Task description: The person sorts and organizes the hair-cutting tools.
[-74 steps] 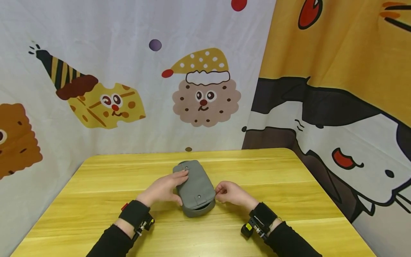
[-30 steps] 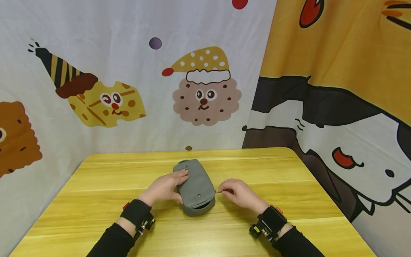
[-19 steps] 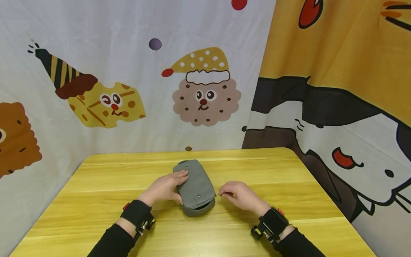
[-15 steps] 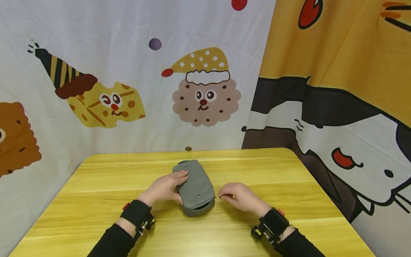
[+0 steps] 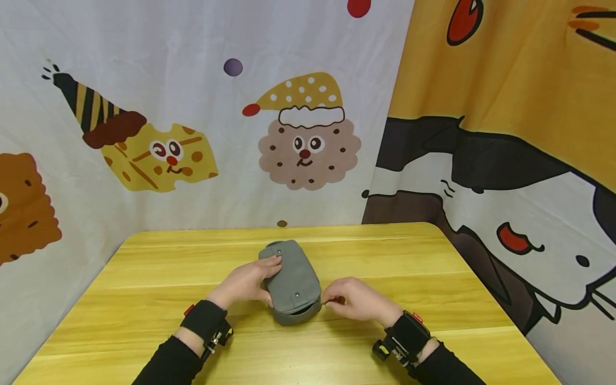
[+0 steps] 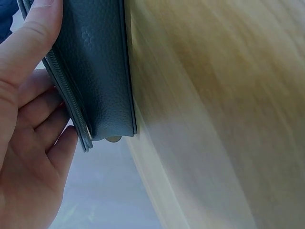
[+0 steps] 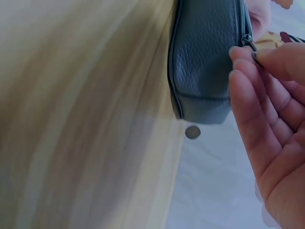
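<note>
A grey zippered pouch (image 5: 294,279) with two snap studs on its top lies slanted on the table, and a dark gap shows along its near end. My left hand (image 5: 244,284) holds its left side, fingers stretched over the top and thumb against the side wall. The left wrist view shows the thumb on the pebbled side (image 6: 95,62) and the fingers beyond the zip edge. At the pouch's near right corner, my right hand (image 5: 358,300) pinches the zipper pull (image 7: 251,45) between thumb and index finger, the other fingers loosely bent.
The pouch lies on a yellow wood-grain table (image 5: 409,256). Behind it hangs a white curtain (image 5: 192,32) with cartoon prints, and an orange one (image 5: 433,75) hangs on the right. Both wrists carry black straps with small cameras.
My right hand first drew out to the right with the zipper pull, then came nearer to me along the pouch's right corner. The left hand and pouch have stayed almost still.
</note>
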Demonstrator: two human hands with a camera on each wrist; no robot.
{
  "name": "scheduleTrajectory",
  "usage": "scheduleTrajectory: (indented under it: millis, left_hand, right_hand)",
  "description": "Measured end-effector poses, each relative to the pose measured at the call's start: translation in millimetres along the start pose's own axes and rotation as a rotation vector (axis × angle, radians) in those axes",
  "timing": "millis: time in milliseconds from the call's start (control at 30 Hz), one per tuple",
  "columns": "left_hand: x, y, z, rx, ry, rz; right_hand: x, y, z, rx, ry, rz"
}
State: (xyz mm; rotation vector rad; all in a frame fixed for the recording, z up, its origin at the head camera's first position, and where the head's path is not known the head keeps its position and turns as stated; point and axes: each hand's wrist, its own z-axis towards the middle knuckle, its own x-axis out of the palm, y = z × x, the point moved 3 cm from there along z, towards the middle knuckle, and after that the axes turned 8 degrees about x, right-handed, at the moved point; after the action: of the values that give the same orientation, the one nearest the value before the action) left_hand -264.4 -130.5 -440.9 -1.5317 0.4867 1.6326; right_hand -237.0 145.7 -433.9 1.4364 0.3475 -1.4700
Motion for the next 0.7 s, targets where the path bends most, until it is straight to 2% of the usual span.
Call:
scheduleTrajectory:
  millis: [200,367,567,700]
  left_hand:
    - [1.0,-0.3,0.0,0.001,-0.004,0.003]
    - [0.5,-0.5,-0.1,-0.005,-0.008,0.008]
    - [-0.3,-1.2,0.6,-0.003,-0.012,0.012]
    - [0.8,-0.7,0.7,0.002,-0.017,0.013]
  right_hand:
    - [5.2,6,5,0.001,0.0,0.051]
    - [9.7,7,8,0.059,0.024,0.117]
    - [19.7,16,13,0.139,0.079,0.256]
    - [26.7,27,16,0.18,0.086,0.25]
